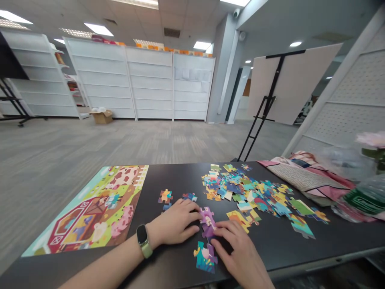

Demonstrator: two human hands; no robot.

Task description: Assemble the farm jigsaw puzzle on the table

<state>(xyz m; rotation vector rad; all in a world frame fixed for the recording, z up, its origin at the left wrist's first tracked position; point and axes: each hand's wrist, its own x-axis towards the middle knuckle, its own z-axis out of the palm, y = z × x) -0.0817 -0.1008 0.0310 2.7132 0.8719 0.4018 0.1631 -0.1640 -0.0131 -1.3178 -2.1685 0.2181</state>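
Purple jigsaw puzzle pieces (pixel 207 218) lie joined in a short strip on the dark table between my hands. My left hand (pixel 180 222) rests on the table with fingers stretched out, its fingertips at the strip's left edge. From the other side, the thumb and index finger of my right hand (pixel 237 247) close on the lower purple piece. Just below is a teal puzzle piece (pixel 205 257) with a pink figure, close to or touching the strip; I cannot tell which. An orange puzzle piece (pixel 165 196) and a blue-orange puzzle piece (pixel 190 196) lie beyond my left hand.
A large heap of loose puzzle pieces (pixel 249 190) spreads over the right of the table. A farm picture sheet (pixel 99 212) lies at the left. Folded cloth (pixel 309 176) and a plastic bottle with a green label (pixel 365 198) are at the right edge.
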